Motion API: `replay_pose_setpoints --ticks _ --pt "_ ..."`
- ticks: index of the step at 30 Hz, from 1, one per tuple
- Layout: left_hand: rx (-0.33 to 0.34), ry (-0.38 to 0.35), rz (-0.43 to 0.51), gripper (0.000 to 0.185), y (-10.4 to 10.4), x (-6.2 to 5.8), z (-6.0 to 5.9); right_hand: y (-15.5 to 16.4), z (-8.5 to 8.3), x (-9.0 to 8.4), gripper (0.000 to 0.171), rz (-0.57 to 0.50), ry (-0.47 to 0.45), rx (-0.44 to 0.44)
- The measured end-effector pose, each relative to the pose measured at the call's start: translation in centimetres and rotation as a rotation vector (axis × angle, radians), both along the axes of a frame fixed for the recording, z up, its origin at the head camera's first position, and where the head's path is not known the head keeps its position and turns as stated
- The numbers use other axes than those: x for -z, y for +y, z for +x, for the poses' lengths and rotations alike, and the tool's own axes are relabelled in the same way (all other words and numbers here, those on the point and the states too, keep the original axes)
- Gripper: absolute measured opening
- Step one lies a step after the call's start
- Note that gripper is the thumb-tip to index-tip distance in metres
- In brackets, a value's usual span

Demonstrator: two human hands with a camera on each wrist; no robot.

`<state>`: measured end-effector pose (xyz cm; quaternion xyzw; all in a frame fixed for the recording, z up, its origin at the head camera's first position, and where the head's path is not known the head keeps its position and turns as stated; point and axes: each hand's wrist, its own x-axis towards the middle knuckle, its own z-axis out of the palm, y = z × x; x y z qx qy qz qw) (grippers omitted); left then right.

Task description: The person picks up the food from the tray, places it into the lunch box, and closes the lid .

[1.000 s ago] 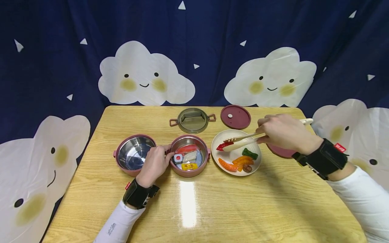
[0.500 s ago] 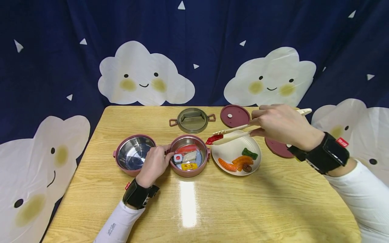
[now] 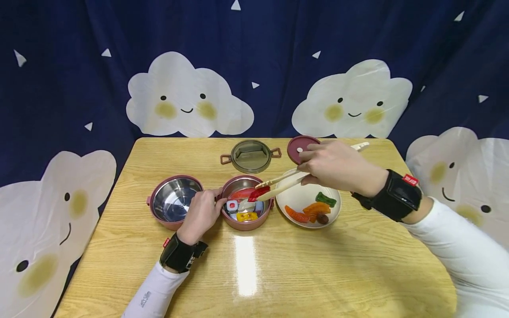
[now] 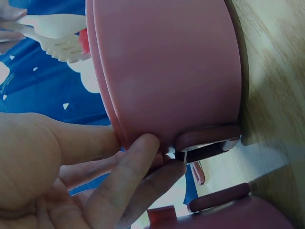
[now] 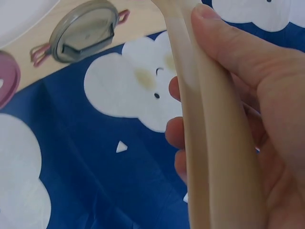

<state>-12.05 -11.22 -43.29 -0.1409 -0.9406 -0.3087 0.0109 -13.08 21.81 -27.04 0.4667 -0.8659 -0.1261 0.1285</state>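
Observation:
My right hand (image 3: 338, 168) grips cream tongs (image 3: 280, 189), whose tips pinch a glossy red food piece, perhaps a pepper slice (image 3: 256, 194), over the right side of a small pink pot (image 3: 244, 226). Inside that pot lie a sushi roll piece (image 3: 232, 206), a yellow piece (image 3: 247, 217), and pinkish and white pieces partly covered by the tongs. My left hand (image 3: 200, 214) steadies the pot at its left side; in the left wrist view, the thumb presses the rim and the fingers curl beside the side handle (image 4: 209, 137). The right wrist view shows fingers wrapped round the tongs' handles.
Left of my left hand stands a second pink pot (image 3: 175, 201) with a steel interior. A cream plate (image 3: 292, 198) at right bears orange pieces, a green piece (image 3: 326, 199) and a brown one. Behind lie a handled glass lid (image 3: 251, 164) and a plum lid (image 3: 294, 152).
The right hand has carried the red piece in the tongs leftward from the plate to over the small pot. The left hand stays at the pot's side.

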Motion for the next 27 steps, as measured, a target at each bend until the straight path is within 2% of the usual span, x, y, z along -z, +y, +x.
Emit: replay_pose_setpoints --ticks 7,13,27 --pt "-0.005 -0.013 0.000 0.032 0.0 0.0 -0.1 -1.9 -0.5 1.2 0.027 0.072 -0.015 -0.016" --pt "-0.002 -0.004 -0.006 0.031 0.0 0.0 -0.1 -2.8 -0.7 2.0 0.029 0.130 -0.020 0.010" --pt "0.002 -0.014 0.004 0.033 0.0 0.0 -0.1 -3.4 -1.0 2.4 0.032 0.134 -0.052 0.065"
